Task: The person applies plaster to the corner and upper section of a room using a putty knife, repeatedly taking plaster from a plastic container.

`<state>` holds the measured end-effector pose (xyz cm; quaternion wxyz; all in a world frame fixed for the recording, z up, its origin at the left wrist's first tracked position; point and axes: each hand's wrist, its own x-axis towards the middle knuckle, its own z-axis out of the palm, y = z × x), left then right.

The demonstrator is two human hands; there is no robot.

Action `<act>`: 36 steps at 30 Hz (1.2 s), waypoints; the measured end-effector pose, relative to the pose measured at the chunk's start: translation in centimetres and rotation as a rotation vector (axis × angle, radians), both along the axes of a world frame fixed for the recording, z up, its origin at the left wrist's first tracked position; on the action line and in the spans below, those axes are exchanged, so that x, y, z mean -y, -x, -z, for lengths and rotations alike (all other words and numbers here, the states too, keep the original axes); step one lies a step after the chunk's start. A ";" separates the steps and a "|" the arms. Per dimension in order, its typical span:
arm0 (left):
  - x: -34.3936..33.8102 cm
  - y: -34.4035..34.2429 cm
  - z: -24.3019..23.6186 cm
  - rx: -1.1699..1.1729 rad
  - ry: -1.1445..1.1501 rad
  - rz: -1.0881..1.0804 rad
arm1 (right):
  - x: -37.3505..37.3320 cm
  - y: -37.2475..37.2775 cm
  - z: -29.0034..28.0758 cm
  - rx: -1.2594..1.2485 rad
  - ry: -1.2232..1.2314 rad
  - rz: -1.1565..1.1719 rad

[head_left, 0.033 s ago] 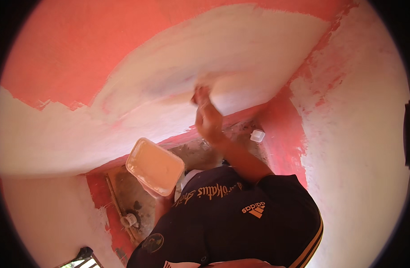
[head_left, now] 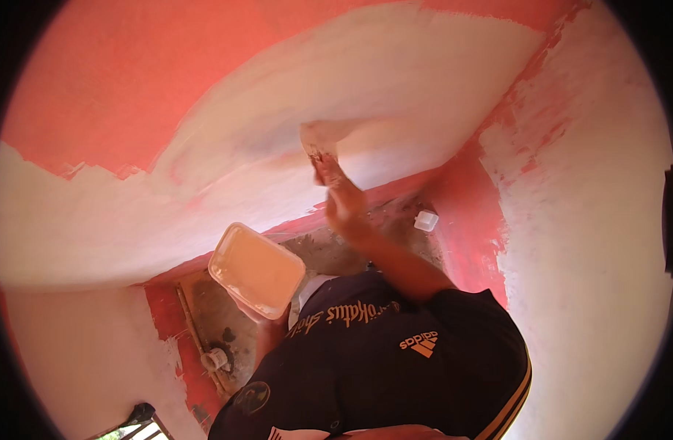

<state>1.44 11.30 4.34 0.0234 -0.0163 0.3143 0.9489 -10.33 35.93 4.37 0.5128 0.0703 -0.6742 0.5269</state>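
Brush (head_left: 319, 136), as the flat tool with a pale head appears to be, is seen in the head view in front of the large wall (head_left: 395, 81), within its pale area and below the red paint (head_left: 123, 81). Its handle is clamped in the right hand (head_left: 344, 194), which is slightly blurred. The head is pointed up and a little to the left, away from the body, and the long axis is carried roughly in line with the hand. A shadow is cast on the wall just beside the head; whether the wall is touched cannot be told. The handle is probably gripped near the head so that the flat end can be pressed evenly.

A rectangular tub (head_left: 255, 270) of pale paint is held by the left hand (head_left: 263, 321), clasped at the lower edge, with part of the grip hidden beneath. Its long axis is slanted from upper left to lower right, and its opening is turned upward, presumably so that nothing is spilled and the brush can be dipped easily. On the floor, a small white container (head_left: 426, 221) is set near the corner.
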 end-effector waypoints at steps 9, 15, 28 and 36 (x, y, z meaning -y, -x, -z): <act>1.8 0.9 0.4 -0.027 -0.032 0.015 | -26.1 1.1 1.9 0.019 0.365 0.676; 5.5 1.9 0.3 -0.052 -0.067 0.007 | -2.8 4.8 -3.7 0.176 0.096 0.529; 10.1 2.7 2.7 -0.101 0.046 0.092 | -17.9 0.5 2.1 -0.031 0.493 0.726; 15.0 5.3 6.6 -0.149 -0.044 0.247 | -1.7 5.3 2.5 0.003 0.024 0.704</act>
